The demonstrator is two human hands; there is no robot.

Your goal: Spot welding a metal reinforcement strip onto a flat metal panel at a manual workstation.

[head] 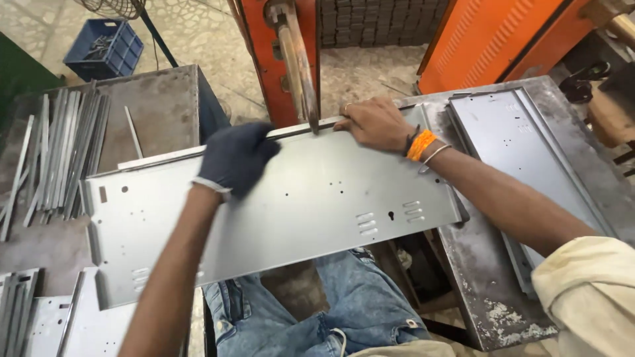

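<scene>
While the person sits in blue jeans, a long grey sheet-metal panel with punched holes and louvre slots lies across the lap, spanning between two worn steel tables. Left hand, in a dark glove, rests palm-down on the panel's far edge, fingers curled over that edge, gripping it. Right hand, bare, with orange and metal bangles at the wrist, presses on the same far edge, fingers flat and close together, pinching the rim just beside the electrode arm of an orange spot welder. Right table carries a stack of similar panels. Left table holds a bundle of narrow metal strips. Farther back, blue plastic crate on the floor.
</scene>
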